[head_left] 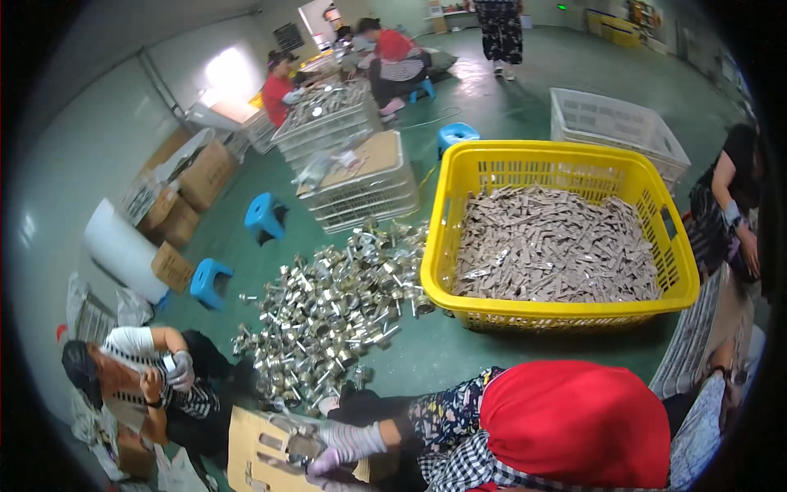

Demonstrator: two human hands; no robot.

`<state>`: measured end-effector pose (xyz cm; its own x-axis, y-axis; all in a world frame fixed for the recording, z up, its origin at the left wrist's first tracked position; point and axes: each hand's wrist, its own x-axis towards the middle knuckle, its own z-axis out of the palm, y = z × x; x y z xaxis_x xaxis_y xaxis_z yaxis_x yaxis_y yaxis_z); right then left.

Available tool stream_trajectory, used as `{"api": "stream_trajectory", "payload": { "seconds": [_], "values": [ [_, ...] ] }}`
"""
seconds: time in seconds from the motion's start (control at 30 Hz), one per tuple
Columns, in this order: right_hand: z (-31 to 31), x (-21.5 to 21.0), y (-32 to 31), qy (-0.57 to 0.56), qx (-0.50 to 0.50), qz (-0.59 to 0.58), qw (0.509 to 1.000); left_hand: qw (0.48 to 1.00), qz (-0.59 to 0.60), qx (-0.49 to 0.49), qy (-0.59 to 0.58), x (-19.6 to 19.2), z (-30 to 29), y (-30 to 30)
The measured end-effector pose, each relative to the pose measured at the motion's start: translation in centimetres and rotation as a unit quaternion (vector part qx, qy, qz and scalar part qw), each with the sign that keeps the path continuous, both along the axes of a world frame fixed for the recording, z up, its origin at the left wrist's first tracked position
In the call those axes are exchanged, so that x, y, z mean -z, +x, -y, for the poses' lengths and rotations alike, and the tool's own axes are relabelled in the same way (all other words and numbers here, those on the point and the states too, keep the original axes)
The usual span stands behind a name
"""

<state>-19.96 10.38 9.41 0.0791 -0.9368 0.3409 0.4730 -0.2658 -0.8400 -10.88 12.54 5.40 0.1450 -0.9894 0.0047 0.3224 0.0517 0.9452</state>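
Neither my left hand nor my right hand shows in the head view. Just below the middle, a co-worker in a red cap (578,426) bends forward. That person's striped-gloved hands (348,441) are at a metal piece (305,445) over a tan cardboard piece (254,471) with slots. Beyond lies a heap of shiny metal fittings with stems (328,312) on the green floor. A yellow plastic basket (566,307) holds many small grey-brown strips (557,242).
At lower left another person (156,369) sits with gloved hands raised. Blue stools (265,217) and cardboard boxes (205,176) stand along the left. White crates (361,197) are stacked farther back, where people in red work. More people are at the right edge, beside a grey slatted stack (693,336).
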Motion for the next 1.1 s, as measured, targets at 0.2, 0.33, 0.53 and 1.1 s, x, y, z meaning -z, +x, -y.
{"api": "stream_trajectory", "payload": {
  "seconds": [0.2,0.33,0.53,1.1],
  "values": [
    [1.8,-0.8,0.0,-0.096,0.001,-0.072,0.993,0.997,-0.030,0.066,-0.010,-0.4,0.1,1.2],
    [0.3,-2.2,-3.7,0.049,-0.109,0.050,0.992,0.990,-0.080,0.110,0.028,0.7,0.6,-1.8],
    [-1.0,-2.3,-0.1,-0.021,-0.007,-0.095,0.995,0.984,-0.158,0.070,0.034,0.7,-2.4,0.6],
    [-1.4,-2.3,1.4,0.121,-0.206,-0.077,0.968,0.996,0.013,-0.085,-0.039,2.7,-4.7,1.8]
  ]
}}
